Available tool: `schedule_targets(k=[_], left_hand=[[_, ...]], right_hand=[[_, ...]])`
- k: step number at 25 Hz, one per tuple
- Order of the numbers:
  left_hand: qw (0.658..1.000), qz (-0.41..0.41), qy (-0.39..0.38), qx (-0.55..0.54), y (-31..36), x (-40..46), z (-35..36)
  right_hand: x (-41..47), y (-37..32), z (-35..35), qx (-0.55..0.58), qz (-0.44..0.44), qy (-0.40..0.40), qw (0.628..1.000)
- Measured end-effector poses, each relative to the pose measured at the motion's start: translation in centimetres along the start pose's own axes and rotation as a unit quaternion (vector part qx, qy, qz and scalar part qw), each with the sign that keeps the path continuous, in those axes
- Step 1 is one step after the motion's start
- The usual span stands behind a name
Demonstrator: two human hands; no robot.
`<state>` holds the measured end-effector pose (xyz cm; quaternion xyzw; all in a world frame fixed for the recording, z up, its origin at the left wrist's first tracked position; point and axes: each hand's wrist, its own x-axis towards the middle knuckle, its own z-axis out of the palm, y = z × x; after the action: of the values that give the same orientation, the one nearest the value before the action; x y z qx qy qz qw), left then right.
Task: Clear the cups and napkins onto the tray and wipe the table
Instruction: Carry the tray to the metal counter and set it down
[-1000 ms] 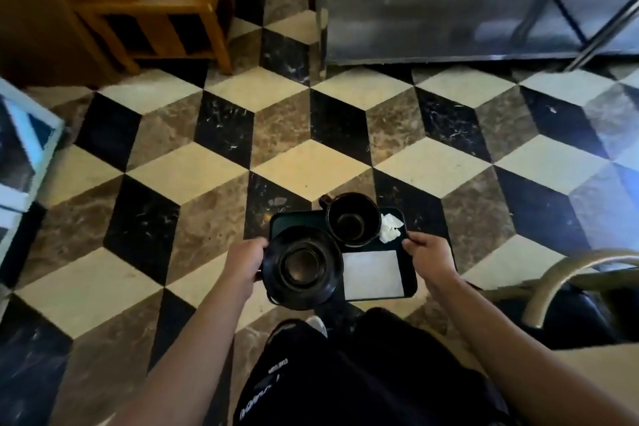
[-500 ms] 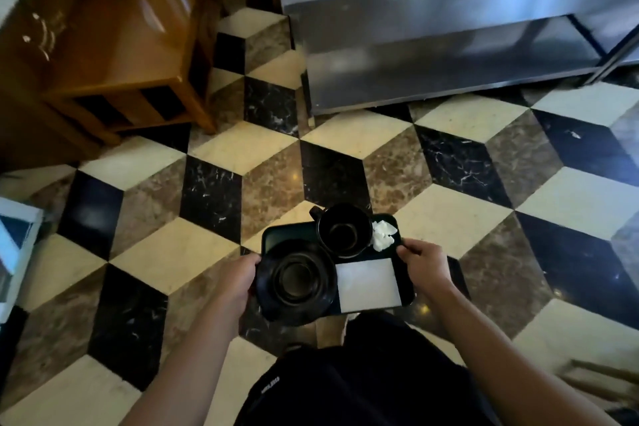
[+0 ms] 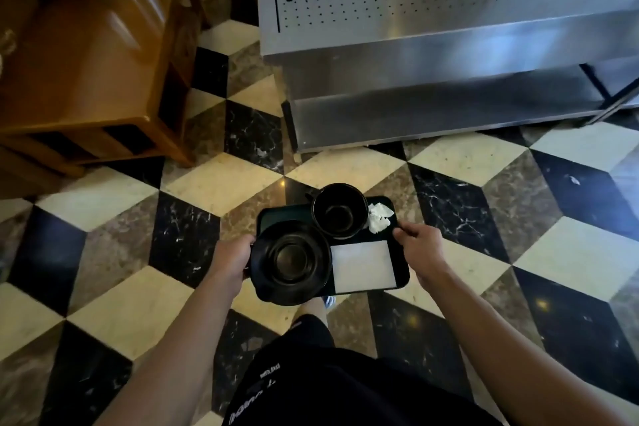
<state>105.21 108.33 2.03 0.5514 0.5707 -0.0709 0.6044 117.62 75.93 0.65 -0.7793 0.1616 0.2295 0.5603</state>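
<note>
I carry a dark tray (image 3: pixel 273 216) in front of me above the floor. My left hand (image 3: pixel 231 258) grips its left edge and my right hand (image 3: pixel 420 247) grips its right edge. On the tray stand a black cup (image 3: pixel 339 211) at the far side and a black saucer (image 3: pixel 290 261) at the near left. A flat white napkin (image 3: pixel 363 266) lies at the near right, and a crumpled white napkin (image 3: pixel 379 217) sits beside the cup.
A stainless steel counter (image 3: pixel 432 45) with a perforated top and a lower shelf stands ahead, slightly right. A wooden cabinet (image 3: pixel 93 55) stands at the left. The floor (image 3: pixel 570 252) is patterned in black, cream and brown tiles.
I have walked forward with the tray: the steel counter and wooden cabinet have come closer and larger. Both hands keep their hold; the tray's load has not shifted.
</note>
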Motion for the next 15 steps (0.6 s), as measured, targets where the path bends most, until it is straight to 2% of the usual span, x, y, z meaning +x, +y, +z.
schedule_targets(k=[6,15], left_hand=[[0.999,0.026,-0.029,0.005,15.1,8.4,5.6],[0.997,0.058,-0.057,-0.019,34.3,15.3,13.3]], right_hand=[[11.9,-10.3,2.1,-0.004,-0.010,0.062,0.998],[28.8,-24.2,3.2,0.002,-0.045,0.056,0.997]])
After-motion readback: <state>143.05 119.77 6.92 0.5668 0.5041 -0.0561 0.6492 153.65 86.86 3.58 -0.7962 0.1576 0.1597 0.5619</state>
